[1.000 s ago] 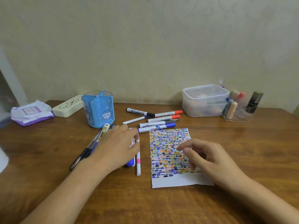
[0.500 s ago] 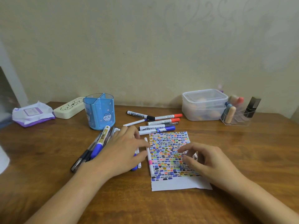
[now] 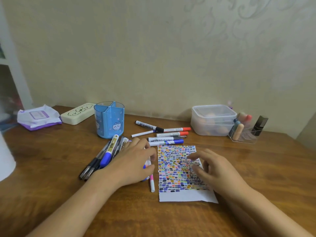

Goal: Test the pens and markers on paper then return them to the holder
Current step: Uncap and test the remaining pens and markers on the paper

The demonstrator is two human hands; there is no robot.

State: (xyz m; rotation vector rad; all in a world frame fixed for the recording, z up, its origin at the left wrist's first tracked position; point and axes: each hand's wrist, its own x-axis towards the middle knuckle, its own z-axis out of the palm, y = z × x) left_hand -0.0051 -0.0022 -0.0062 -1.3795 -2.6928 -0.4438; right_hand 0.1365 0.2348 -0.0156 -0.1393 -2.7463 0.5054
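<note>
Brown wooden table fills lower frame, cream patterned wall behind. Far left: crinkled white-and-purple wet-wipe pack, just right of it a cream oblong case with cartoon outlines. Right of centre: lidded translucent plastic box, touching it a clear acrylic organiser with beige, blue and red tubes and a black lipstick. White rounded object at left edge, cut off.

Both hands low, palms down, forearms reaching forward.
Left hand lies flat, fingers loosely spread; right hand hovers, fingers relaxed, slightly curled.
</note>
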